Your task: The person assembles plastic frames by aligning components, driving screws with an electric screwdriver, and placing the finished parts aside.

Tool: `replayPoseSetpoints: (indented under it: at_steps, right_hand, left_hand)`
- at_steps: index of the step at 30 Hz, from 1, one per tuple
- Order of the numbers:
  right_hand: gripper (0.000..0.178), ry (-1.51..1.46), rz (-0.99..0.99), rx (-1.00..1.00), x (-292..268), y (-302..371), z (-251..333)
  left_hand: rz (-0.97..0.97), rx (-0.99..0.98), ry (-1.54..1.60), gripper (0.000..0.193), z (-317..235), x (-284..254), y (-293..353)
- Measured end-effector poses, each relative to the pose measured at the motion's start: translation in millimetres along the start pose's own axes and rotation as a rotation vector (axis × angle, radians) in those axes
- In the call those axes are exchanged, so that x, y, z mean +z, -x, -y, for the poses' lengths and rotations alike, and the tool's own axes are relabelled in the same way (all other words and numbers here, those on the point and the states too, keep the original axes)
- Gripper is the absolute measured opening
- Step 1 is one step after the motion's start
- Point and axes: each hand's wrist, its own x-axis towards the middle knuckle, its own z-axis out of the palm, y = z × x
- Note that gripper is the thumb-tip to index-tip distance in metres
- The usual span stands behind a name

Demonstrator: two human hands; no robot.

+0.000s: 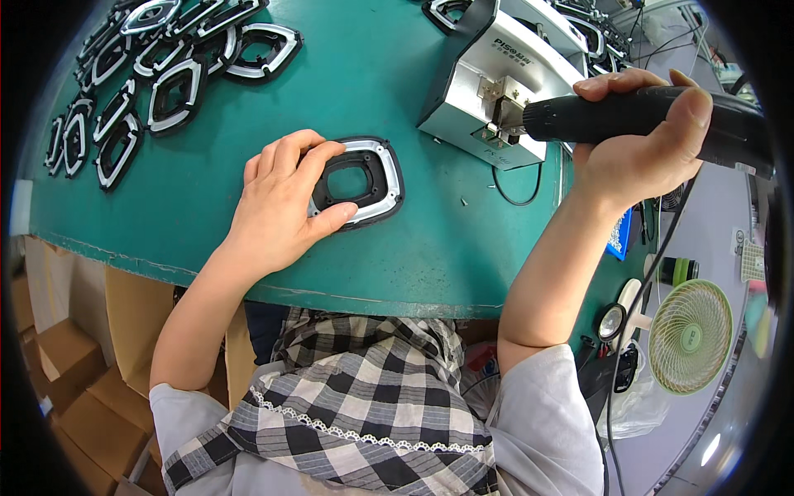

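My left hand (pixel 277 194) grips the left side of a rounded black-and-silver frame (pixel 390 178) lying flat on the green tabletop (pixel 397 260). Its fingers curl over the far rim and its thumb presses the near one, covering part of the left side. In my right hand (pixel 633 165) is a black electric screwdriver (pixel 608 114), held nearly level with the fingers wrapped round its body. The screwdriver's tip points left into the metal pick-up block (pixel 506 107) on the front of a silver screw feeder (pixel 459 107). Whether a screw sits on the tip, I cannot tell.
Several similar frames (pixel 178 95) are heaped at the far left; more stand behind the feeder. A loose screw (pixel 465 201) lies near the feeder's cable (pixel 517 201). To the right are a blue tray (pixel 619 236) and a green fan (pixel 689 336). Cardboard boxes (pixel 103 430) stand lower left.
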Motion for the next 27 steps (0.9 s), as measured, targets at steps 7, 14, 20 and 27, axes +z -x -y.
replayPoseSetpoints:
  at_steps: [7,14,20,27]
  right_hand:
    - [0.060,-0.026,0.018,0.017,-2.0,1.1,0.2]
    - [0.064,-0.125,0.075,0.033,-6.1,9.7,4.8]
    - [0.059,-0.200,0.176,0.331,0.7,49.6,19.6]
    - [0.063,-0.153,0.239,0.315,7.5,64.2,23.2]
  left_hand:
    - [0.035,-0.069,0.082,0.064,-11.4,-1.0,-6.3]
    - [0.003,-0.030,0.066,0.070,-17.4,12.0,-13.9]
    - [-0.022,-0.004,0.039,0.070,-18.4,14.1,-16.1]
    - [0.026,-0.018,-0.002,0.069,-26.5,10.3,-21.0]
